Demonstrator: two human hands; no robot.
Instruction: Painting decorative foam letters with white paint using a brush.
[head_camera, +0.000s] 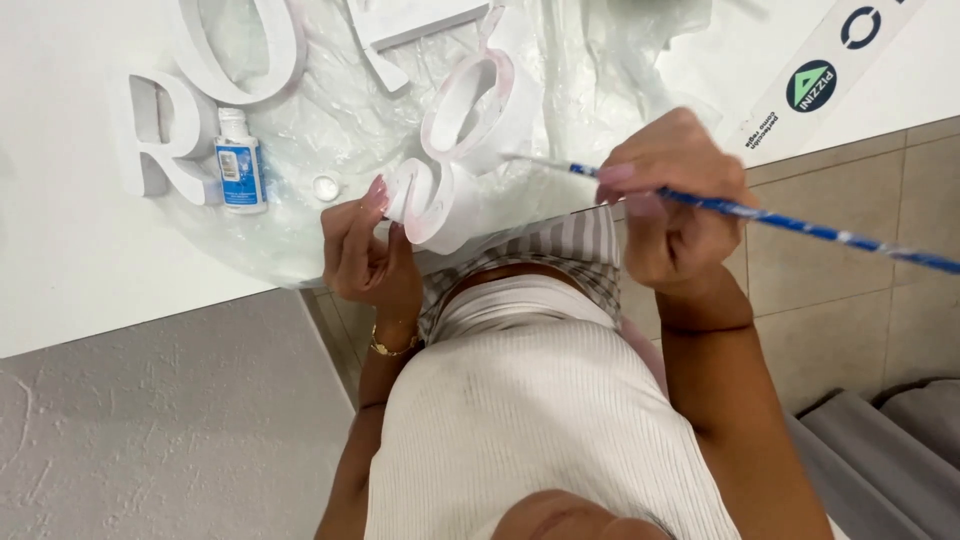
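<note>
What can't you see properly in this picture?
- Brush: its far end is cut off by the right edge.
- Brush tip: blurred against the pink shape.
- Letters: the top ones are cut off by the top edge.
- Left hand: its fingertips hide behind the shape.

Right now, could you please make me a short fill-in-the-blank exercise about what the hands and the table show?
1. The right hand holds a thin ____ with a blue handle.
2. The left hand steadies a white figure shaped like the number ____.
3. The small bottle beside the white letters stands without its ____.
4. The figure lies on a sheet of clear ____.

Missing words: brush; eight; cap; plastic
</note>
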